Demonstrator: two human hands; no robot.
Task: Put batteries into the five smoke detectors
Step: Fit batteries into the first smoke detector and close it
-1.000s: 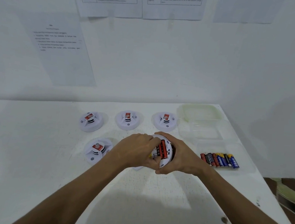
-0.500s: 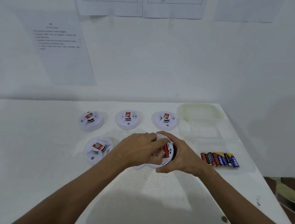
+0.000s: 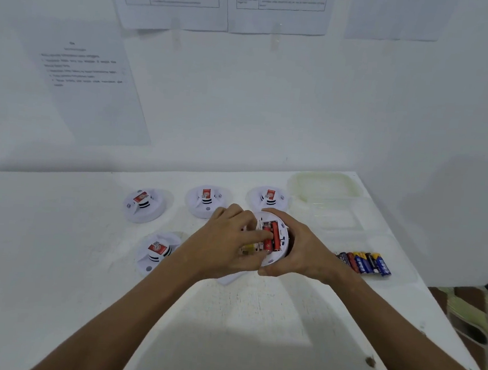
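An opened smoke detector (image 3: 273, 240) is gripped by the right hand (image 3: 302, 249) while a red battery (image 3: 267, 238) is pressed in by the left hand (image 3: 226, 242) with curled fingers; full seating seems needed next.

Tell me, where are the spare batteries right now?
The spare batteries lie in a row on the table near its right edge, just right of the right hand and in front of the clear tub.
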